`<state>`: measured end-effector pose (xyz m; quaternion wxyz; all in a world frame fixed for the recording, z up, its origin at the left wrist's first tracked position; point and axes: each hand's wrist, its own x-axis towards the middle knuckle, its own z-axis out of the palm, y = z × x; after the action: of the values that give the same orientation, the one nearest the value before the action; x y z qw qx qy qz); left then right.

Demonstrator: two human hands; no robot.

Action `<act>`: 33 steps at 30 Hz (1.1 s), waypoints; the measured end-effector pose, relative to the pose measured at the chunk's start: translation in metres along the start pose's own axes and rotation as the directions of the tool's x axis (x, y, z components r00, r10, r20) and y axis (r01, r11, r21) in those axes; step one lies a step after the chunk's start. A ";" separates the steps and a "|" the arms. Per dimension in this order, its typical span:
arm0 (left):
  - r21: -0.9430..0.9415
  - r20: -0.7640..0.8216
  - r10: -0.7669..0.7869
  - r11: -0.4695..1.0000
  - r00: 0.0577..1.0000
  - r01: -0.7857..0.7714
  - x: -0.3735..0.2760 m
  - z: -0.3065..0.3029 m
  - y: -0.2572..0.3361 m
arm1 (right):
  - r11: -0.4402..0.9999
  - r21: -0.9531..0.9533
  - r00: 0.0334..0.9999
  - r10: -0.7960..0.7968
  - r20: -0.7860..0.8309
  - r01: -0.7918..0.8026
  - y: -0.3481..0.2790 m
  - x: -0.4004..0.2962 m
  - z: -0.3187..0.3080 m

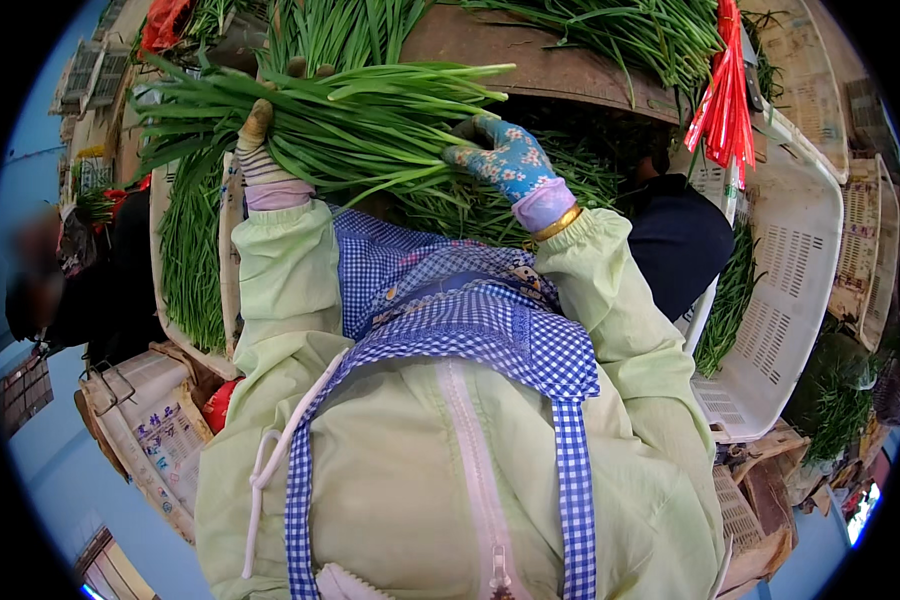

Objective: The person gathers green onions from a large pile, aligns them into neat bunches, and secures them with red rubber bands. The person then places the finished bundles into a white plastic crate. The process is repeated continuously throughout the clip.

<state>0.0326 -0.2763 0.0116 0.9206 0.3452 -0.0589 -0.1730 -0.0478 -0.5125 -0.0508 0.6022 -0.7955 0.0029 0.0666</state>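
Observation:
A loose bundle of long green leaves, likely garlic chives, lies sideways in front of me above my lap. My left hand, in a striped glove with stained fingertips, grips it from below near the leafy end, thumb in front and fingers partly hidden behind. At the pale stem ends on the right, my right hand wears a blue floral glove. Its thumb and fingers close around some lower stems, while other stem ends stick out above it. Over my lap hangs a blue checked apron.
Ahead is a brown board bearing more chives. Red plastic ties hang at its right. White crates with greens stand left and right. Loose leaves lie below my hands. Another person is at the far left.

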 end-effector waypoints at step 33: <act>0.105 -0.376 -0.067 0.988 0.924 0.115 0.006 -0.084 0.036 | 0.907 0.414 0.983 -0.005 0.181 -0.072 0.022 -0.031 -0.022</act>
<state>0.0671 -0.2013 -0.0280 0.8826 0.4311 0.1215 -0.1432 -0.0780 -0.5423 -0.0630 0.7555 -0.6383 -0.0228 0.1454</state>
